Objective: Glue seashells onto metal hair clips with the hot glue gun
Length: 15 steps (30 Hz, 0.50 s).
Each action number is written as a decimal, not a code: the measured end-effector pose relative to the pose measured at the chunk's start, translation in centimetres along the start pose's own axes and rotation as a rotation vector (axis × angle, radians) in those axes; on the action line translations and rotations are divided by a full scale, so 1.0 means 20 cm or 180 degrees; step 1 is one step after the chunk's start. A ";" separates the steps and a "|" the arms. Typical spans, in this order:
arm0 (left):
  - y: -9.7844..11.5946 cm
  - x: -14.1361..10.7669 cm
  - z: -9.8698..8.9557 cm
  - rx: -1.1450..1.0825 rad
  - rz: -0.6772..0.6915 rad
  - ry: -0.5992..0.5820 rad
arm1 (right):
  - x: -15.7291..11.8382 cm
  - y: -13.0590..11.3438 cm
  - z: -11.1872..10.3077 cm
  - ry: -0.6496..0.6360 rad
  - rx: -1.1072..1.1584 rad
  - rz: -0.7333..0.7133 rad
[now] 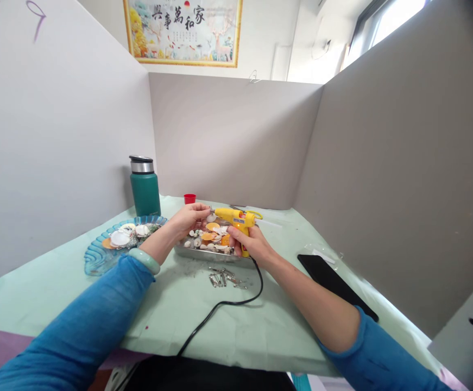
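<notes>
My right hand (253, 243) is wrapped round the handle of a yellow hot glue gun (230, 215), whose nozzle points left. At the nozzle's tip, the fingers of my left hand (192, 216) are pinched together; what they hold is too small to make out. Below both hands sits a metal tray (212, 255) of white and orange seashells (208, 237). Several small metal hair clips (224, 278) lie loose on the table in front of it. Beside my left wrist, a blue scalloped glass dish (93, 262) holds shell pieces (120, 238).
A black cable (220, 304) runs from the glue gun across the green table cover (285, 315) to the front edge. A green bottle (145, 191) and a red cup (189, 199) stand at the back left. On the right lies a flat black object (336, 285). Grey partitions (236, 141) enclose the table.
</notes>
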<state>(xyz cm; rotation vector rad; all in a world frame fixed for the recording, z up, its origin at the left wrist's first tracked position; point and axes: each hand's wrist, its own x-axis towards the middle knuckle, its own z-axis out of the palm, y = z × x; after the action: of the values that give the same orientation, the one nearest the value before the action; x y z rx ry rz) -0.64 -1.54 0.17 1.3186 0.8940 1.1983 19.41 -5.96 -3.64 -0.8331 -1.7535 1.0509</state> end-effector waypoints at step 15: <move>-0.02 0.01 -0.01 0.0013 0.0098 -0.0324 | 0.02 0.04 0.00 0.0049 0.0276 -0.0080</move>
<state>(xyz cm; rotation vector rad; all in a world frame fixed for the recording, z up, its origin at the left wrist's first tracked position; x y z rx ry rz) -0.78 -1.29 -0.19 1.3886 0.8062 1.1428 19.40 -5.32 -4.23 -0.7613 -1.6892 1.0932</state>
